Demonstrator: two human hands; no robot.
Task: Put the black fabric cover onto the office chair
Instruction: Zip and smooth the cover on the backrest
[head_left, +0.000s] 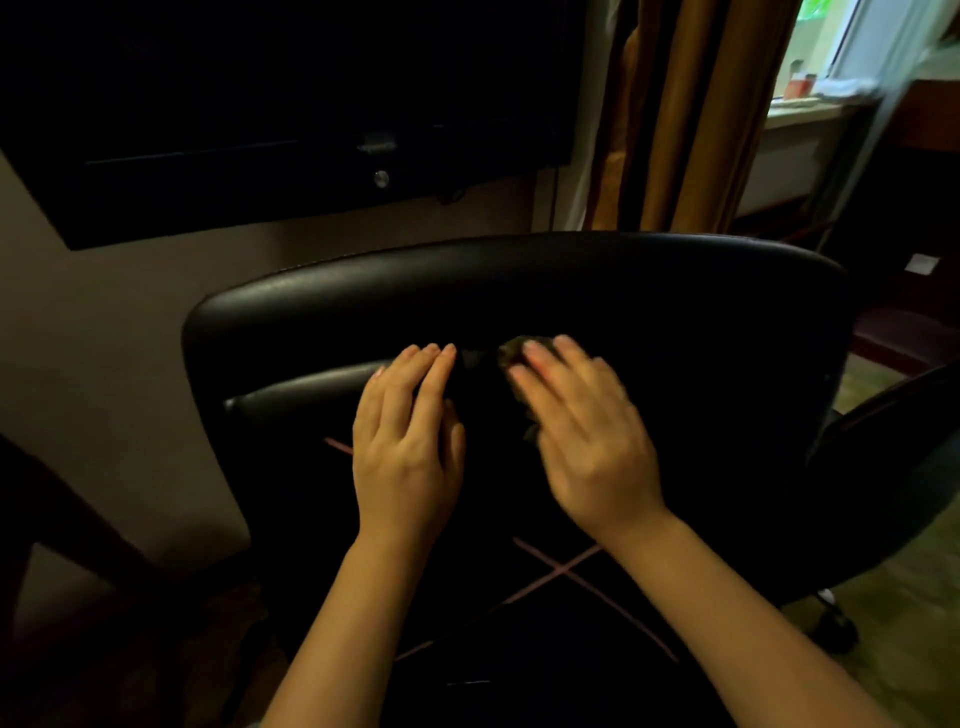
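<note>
The left hand (408, 441) lies flat with its fingers straight and together. It grips nothing and rests on dark cloth just below the top roll of the office chair (519, 275). The right hand (582, 431) sits close beside it, also with its fingers stretched out, but it is blurred and its thumb is hidden. A crumpled bit of cloth shows at its fingertips and under its palm, and I cannot tell whether it pinches that bunch or only presses on it.

The black fabric cover (493, 499) seems to be the matt cloth with thin pink lines that lies under both hands and runs toward the near edge of the chair. The gloom hides its hem.

As I judge it, the main risk is losing the hem in the dark, black on black, and pulling the cover on crooked. The bunch at the middle could then lock in as a fold. A hard tug could also roll the chair away on its caster (836, 629).

Glossy padding shows bare along the chair's top edge and at its left edge, so the cloth has ground left to cover there. The armrest (883, 410) at the right side may snag it. Beyond the top edge stand a dark panel (260, 104) and a curtain (675, 104). There is open floor to the right.
</note>
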